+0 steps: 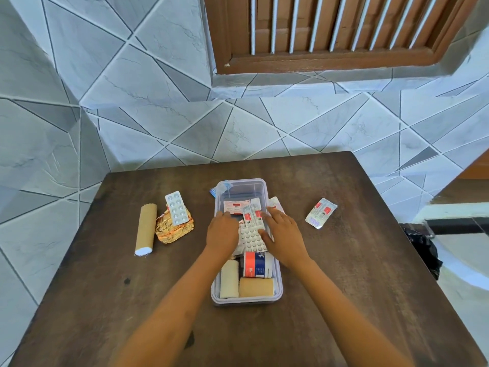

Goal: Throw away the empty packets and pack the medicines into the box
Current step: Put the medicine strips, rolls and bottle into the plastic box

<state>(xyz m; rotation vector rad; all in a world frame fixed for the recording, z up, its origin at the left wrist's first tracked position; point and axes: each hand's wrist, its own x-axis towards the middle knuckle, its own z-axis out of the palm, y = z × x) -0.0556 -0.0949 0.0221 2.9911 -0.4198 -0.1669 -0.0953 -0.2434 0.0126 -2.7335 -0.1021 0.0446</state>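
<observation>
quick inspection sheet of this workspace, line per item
surface: dark wooden table, scuffed, set against a tiled wall
job's things: clear plastic box at centre holds blister strips, a red and blue carton and two bandage rolls; one foil strip lies right of the box; a white blister strip rests on a crumpled gold packet to the left
clutter: cardboard roll beside the gold packet
grippers: left hand and right hand press flat on strips in the box
cables: nothing seen
surroundings: wooden louvred window; black bag off the table's right edge
</observation>
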